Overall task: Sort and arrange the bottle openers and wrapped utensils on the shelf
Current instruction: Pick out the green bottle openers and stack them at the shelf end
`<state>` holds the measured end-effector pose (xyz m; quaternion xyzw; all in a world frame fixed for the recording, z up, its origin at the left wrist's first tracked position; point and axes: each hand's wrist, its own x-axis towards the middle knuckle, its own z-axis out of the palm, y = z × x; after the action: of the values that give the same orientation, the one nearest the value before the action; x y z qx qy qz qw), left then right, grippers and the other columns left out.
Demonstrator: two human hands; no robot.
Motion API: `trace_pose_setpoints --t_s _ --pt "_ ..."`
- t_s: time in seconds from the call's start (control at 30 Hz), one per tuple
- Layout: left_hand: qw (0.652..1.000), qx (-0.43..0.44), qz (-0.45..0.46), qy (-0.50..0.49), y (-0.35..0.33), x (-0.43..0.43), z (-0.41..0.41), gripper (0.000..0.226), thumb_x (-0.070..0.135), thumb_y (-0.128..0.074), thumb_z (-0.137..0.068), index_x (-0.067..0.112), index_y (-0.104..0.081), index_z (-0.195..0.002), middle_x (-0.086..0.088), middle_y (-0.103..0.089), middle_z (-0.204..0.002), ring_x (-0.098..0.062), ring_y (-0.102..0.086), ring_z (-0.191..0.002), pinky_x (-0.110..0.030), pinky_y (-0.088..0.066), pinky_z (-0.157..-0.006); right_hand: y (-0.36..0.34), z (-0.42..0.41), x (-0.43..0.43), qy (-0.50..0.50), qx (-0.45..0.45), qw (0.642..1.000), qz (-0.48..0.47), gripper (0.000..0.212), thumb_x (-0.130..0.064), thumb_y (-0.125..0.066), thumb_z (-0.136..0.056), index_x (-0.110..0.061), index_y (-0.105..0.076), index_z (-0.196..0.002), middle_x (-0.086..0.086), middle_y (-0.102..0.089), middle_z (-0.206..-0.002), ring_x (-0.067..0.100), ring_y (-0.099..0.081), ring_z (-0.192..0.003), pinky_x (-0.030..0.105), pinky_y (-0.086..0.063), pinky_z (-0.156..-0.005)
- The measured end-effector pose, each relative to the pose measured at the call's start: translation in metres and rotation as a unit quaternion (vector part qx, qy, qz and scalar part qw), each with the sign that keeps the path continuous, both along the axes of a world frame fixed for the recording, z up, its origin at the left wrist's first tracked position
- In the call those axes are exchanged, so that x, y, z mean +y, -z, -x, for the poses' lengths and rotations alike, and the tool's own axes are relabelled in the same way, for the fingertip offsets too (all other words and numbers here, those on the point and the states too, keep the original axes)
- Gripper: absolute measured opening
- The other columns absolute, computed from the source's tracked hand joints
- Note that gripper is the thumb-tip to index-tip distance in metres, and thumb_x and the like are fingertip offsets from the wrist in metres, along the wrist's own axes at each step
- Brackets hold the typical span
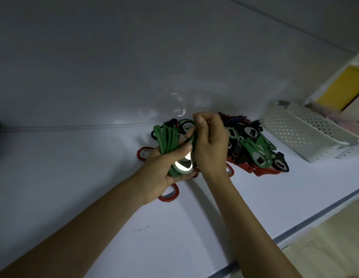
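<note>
left hand (160,175) grips the green opener stack (166,141), right hand (211,145) pinches another green opener (192,155) against it; fanned stack may slip and scatter.

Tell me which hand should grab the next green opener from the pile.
Right, probably. The left hand is full, gripping the bunch of green openers, while the right hand only pinches that bunch's edge and is right beside the mixed pile.

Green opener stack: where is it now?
Head view, centre: the left hand grips the green opener stack, the right hand pinches its edge, just left of the mixed opener pile.
</note>
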<state>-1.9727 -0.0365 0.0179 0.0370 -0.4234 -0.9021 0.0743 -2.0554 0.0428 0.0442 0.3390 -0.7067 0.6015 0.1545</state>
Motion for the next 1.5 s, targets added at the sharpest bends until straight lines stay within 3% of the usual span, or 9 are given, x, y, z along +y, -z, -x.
trace_pose_setpoints --t_s 0.2,0.3,0.5,0.7,0.93,1.07,1.17,1.33,1.5 --pt "0.997 -0.031 -0.068 -0.022 0.004 -0.001 0.002 0.020 0.003 -0.054 -0.086 0.008 -0.065 -0.102 -0.011 -0.072 -0.093 -0.022 -0.071 -0.083 -0.029 -0.056 -0.062 0.027 0.029 0.021 0.171 0.079 0.971 -0.144 0.026 -0.024 -0.043 -0.100 -0.010 -0.065 -0.097 0.004 -0.065 -0.092 0.022 -0.056 -0.090 0.033 -0.042 -0.075" --pt "0.996 -0.002 -0.089 -0.020 0.004 -0.002 0.002 0.024 0.004 -0.064 -0.072 0.007 -0.065 -0.096 -0.009 -0.068 -0.077 -0.019 -0.067 -0.069 -0.030 -0.055 -0.062 0.026 0.020 0.030 0.127 0.000 0.990 -0.065 0.033 -0.037 -0.042 -0.099 -0.020 -0.066 -0.083 -0.002 -0.064 -0.078 0.016 -0.060 -0.082 0.031 -0.048 -0.069" --pt "0.950 -0.014 0.275 -0.144 0.008 0.005 0.000 0.024 -0.004 -0.059 -0.082 0.011 -0.061 -0.100 0.000 -0.069 -0.084 -0.009 -0.066 -0.086 -0.022 -0.053 -0.073 0.017 -0.016 0.010 -0.267 -0.190 0.942 -0.076 0.030 -0.043 -0.066 -0.077 -0.014 -0.067 -0.083 0.006 -0.063 -0.074 0.025 -0.062 -0.076 0.040 -0.052 -0.075" --pt "0.902 0.009 0.399 -0.165 0.011 0.011 -0.003 0.035 -0.001 -0.067 -0.077 0.025 -0.057 -0.099 0.004 -0.067 -0.092 -0.006 -0.065 -0.088 -0.024 -0.055 -0.077 0.017 -0.015 0.015 -0.269 -0.180 0.946 -0.034 0.024 -0.025 -0.054 -0.085 -0.019 -0.070 -0.101 -0.008 -0.073 -0.101 0.006 -0.066 -0.100 0.014 -0.049 -0.081" --pt "0.865 0.024 0.476 -0.153 -0.004 -0.002 -0.009 0.029 0.002 -0.067 -0.076 0.010 -0.060 -0.102 0.007 -0.066 -0.082 -0.002 -0.065 -0.078 -0.020 -0.054 -0.068 0.009 -0.019 0.006 -0.246 -0.197 0.949 -0.023 0.038 -0.036 -0.062 -0.083 -0.001 -0.070 -0.096 0.016 -0.070 -0.094 0.019 -0.068 -0.089 0.029 -0.057 -0.080" --pt "0.914 0.016 0.398 -0.082 -0.018 -0.016 -0.021 0.030 0.010 -0.063 -0.072 0.012 -0.060 -0.102 0.001 -0.068 -0.084 -0.013 -0.067 -0.085 -0.027 -0.055 -0.072 -0.005 -0.030 -0.009 -0.258 -0.256 0.932 0.016 0.036 -0.040 -0.056 -0.085 -0.009 -0.071 -0.094 0.005 -0.073 -0.098 0.019 -0.069 -0.095 0.030 -0.057 -0.082" --pt "0.984 0.022 0.145 -0.102 -0.027 -0.022 -0.032 0.036 0.025 -0.050 -0.081 0.010 -0.062 -0.112 -0.013 -0.067 -0.110 -0.025 -0.064 -0.105 -0.042 -0.052 -0.090 -0.026 -0.040 -0.024 -0.234 -0.296 0.922 0.083 0.033 -0.038 -0.050 -0.094 -0.011 -0.066 -0.084 0.004 -0.075 -0.096 0.017 -0.071 -0.092 0.030 -0.053 -0.081" --pt "0.953 -0.027 -0.166 -0.252 -0.042 -0.019 -0.048 0.049 0.048 -0.032 -0.097 0.012 -0.064 -0.104 -0.010 -0.070 -0.104 -0.022 -0.065 -0.098 -0.035 -0.049 -0.081 -0.029 -0.095 -0.070 -0.185 -0.308 0.924 0.131 0.027 -0.036 -0.050 -0.097 -0.016 -0.061 -0.082 0.002 -0.075 -0.086 0.016 -0.071 -0.084 0.039 -0.054 -0.084" --pt "0.918 -0.076 -0.061 -0.384 -0.037 -0.038 -0.091 0.046 0.048 -0.031 -0.099 0.016 -0.065 -0.099 -0.002 -0.073 -0.090 -0.014 -0.069 -0.086 -0.027 -0.050 -0.070 -0.021 -0.136 -0.102 -0.223 -0.366 0.898 0.101 0.028 -0.035 -0.051 -0.096 -0.014 -0.060 -0.080 0.003 -0.074 -0.082 0.018 -0.071 -0.079 0.036 -0.057 -0.080"
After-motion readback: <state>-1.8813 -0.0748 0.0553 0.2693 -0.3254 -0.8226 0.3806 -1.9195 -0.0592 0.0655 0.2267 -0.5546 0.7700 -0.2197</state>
